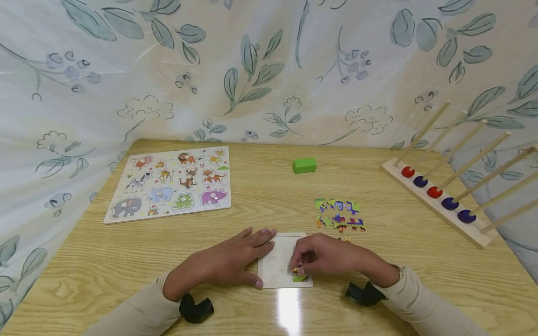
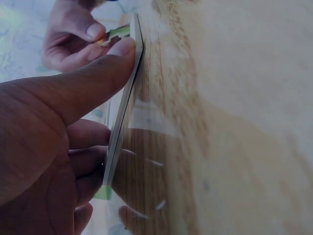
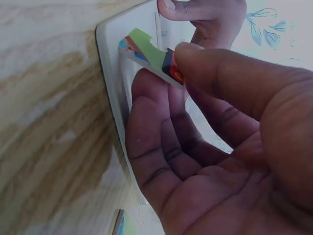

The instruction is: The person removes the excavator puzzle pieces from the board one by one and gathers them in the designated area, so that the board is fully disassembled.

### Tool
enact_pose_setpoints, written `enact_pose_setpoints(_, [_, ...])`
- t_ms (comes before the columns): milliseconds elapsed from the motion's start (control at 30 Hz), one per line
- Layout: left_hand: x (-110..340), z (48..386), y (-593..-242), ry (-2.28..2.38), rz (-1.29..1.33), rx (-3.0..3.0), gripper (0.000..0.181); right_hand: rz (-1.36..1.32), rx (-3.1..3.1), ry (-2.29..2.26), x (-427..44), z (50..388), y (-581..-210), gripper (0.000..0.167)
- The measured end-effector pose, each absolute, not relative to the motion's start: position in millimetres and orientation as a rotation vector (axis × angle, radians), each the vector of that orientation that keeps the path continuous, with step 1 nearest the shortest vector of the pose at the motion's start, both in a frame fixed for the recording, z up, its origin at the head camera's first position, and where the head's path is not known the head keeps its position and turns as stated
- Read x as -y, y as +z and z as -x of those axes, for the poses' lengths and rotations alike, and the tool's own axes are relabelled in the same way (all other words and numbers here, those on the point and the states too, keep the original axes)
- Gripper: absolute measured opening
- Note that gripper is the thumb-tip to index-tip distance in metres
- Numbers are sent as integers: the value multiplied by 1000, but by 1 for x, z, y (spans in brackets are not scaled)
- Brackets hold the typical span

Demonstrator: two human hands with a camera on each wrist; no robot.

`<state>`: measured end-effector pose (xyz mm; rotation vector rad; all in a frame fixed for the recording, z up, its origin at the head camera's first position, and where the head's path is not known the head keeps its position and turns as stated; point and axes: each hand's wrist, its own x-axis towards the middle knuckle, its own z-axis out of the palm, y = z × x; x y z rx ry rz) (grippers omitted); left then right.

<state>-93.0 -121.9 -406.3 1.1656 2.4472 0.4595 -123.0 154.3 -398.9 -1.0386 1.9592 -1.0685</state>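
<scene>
A small pale puzzle board lies on the table in front of me. My left hand rests along its left side, fingers stretched onto the far left corner and the thumb on the near left corner. With thumb and fingertips, my right hand pinches a jigsaw piece over the board's near right corner. In the right wrist view this jigsaw piece is tilted and shows green, brown, blue and red printing. The fingers partly cover it. Several loose jigsaw pieces lie in rows beyond my right hand.
An animal peg puzzle lies at the back left. The green block sits at the back middle. At the right stands a wooden rack with upright pegs and red and blue beads. A patterned cloth hangs behind the table.
</scene>
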Motion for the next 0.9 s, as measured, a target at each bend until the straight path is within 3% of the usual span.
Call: enact_pose_setpoints(900, [122,94,-409,426,-1170,-2450,85,988,-2183,-1052,-195,137,-384,15])
